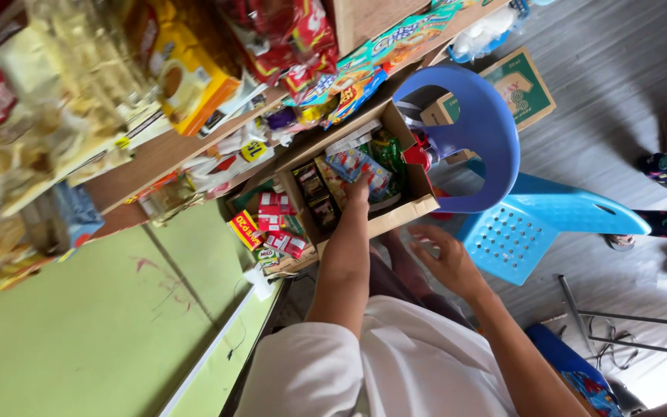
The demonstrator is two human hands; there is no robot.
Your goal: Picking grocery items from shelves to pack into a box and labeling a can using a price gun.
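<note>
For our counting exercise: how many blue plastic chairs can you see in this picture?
1. The blue plastic chair stands right of the cardboard box that the left hand reaches into. A blue object at the bottom edge is too cropped to identify.

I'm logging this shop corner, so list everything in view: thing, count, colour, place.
cardboard box: one, brown, open, beside the chair.
snack packets: several, blue, green and red, inside that box.
second cardboard box: one, brown, left of the first.
red packets: several, in the second box.
plastic chair: one, blue, on the grey floor.
flat carton: one, brown and green, behind the chair.
wooden shelf: one, brown, stacked with packaged goods.
yellow package: one, on the shelf.
left hand: one, grip reaching into the snack packets.
right hand: one, open, below the box.
</note>
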